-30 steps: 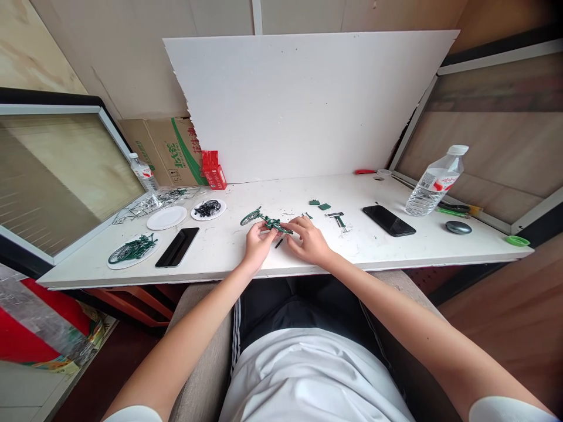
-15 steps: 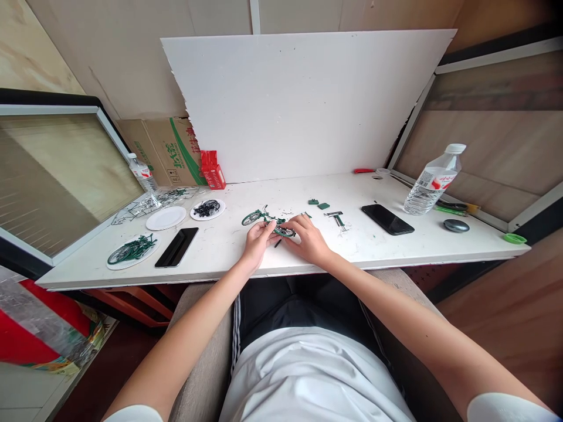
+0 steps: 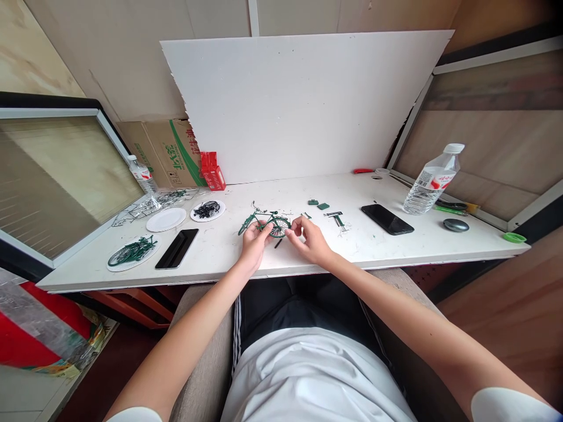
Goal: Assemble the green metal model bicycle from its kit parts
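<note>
A small dark-green model bicycle (image 3: 281, 225) stands upright between my hands, side-on, handlebar to the left and rear wheel to the right. My left hand (image 3: 255, 241) pinches its lower middle, thumb over the frame near the rear wheel, hiding part of the pedals. At the rear wheel's right edge, my right hand (image 3: 310, 240) has its fingers curled, the tips touching the rim. A short black stick-like piece (image 3: 278, 243) lies on the table just below the bicycle. Beyond the right hand are a green and grey T-shaped part (image 3: 338, 219) and small green blocks (image 3: 324, 206).
On the white table (image 3: 229, 258), left, are a plate of green parts (image 3: 134, 252), a plate of black parts (image 3: 207, 209), a bare plate (image 3: 166, 220) and a phone (image 3: 176, 249). Right are another phone (image 3: 387, 219), a water bottle (image 3: 433, 181) and a grey oval object (image 3: 456, 225).
The model bicycle has turned from a tilted, partly covered position to upright and side-on. My right hand has shifted slightly right, uncovering the rear wheel; my left still holds the bicycle.
</note>
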A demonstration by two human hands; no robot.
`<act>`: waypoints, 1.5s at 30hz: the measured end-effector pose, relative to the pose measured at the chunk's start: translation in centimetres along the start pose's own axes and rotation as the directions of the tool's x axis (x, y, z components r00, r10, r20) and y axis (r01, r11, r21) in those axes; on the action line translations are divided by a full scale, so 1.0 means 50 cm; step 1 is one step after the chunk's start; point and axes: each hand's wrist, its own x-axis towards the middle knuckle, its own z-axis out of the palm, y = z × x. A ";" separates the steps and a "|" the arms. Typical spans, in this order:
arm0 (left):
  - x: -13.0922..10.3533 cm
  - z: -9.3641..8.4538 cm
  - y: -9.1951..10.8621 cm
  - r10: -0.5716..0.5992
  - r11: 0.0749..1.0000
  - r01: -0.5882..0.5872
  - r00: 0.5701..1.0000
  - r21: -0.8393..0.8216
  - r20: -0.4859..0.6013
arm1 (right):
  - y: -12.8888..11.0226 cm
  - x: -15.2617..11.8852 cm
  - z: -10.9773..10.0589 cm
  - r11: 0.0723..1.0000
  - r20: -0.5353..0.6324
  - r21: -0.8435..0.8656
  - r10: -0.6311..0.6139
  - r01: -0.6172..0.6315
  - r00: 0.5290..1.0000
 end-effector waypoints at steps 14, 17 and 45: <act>0.001 -0.010 -0.014 0.112 0.990 -0.117 0.992 0.077 0.066 | -0.003 0.013 0.016 0.664 0.323 0.517 0.432 -0.540 0.842; 0.003 -0.012 -0.016 0.125 0.985 -0.132 0.990 0.109 0.070 | -0.001 0.011 0.013 0.633 0.341 0.543 0.435 -0.552 0.833; 0.004 -0.017 -0.022 0.149 0.938 -0.189 0.977 0.289 0.155 | 0.019 0.011 0.007 0.528 0.390 0.645 0.394 -0.552 0.832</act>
